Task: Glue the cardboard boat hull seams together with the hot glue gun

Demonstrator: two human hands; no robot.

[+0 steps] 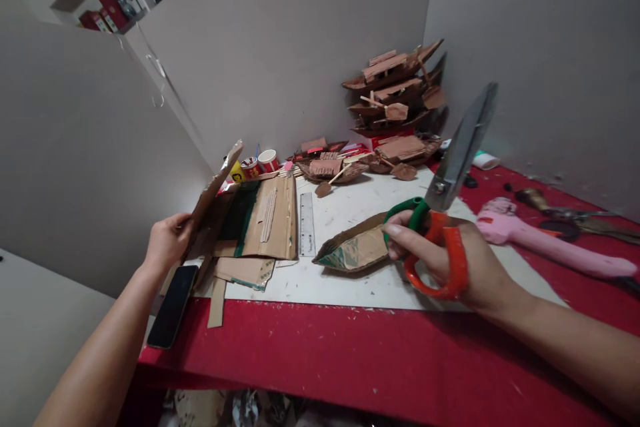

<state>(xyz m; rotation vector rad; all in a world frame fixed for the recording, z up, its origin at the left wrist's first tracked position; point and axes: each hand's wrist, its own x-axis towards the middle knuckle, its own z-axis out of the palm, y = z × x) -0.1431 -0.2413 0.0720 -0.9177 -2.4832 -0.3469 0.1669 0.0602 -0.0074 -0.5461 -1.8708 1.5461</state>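
My right hand [445, 257] is closed round the handles of a pair of scissors [450, 173], one handle green and one orange, blades pointing up. Behind and left of that hand, a cardboard boat hull [357, 247] lies on the white sheet [350, 290]. At the left, my left hand [170, 240] grips the edge of a cardboard piece [210, 193] that stands tilted up. Beside it lie a larger cardboard sheet [285, 213] with a dark green band, smaller cardboard scraps [243, 271] and a clear ruler [307, 227].
A phone [173, 307] lies at the red table's [320, 353] left front edge. Finished model boats [395, 90] are stacked in the back corner, with more [330, 170] before them. Paper cups [269, 160] stand at the back. A pink glue gun [550, 233] lies at right.
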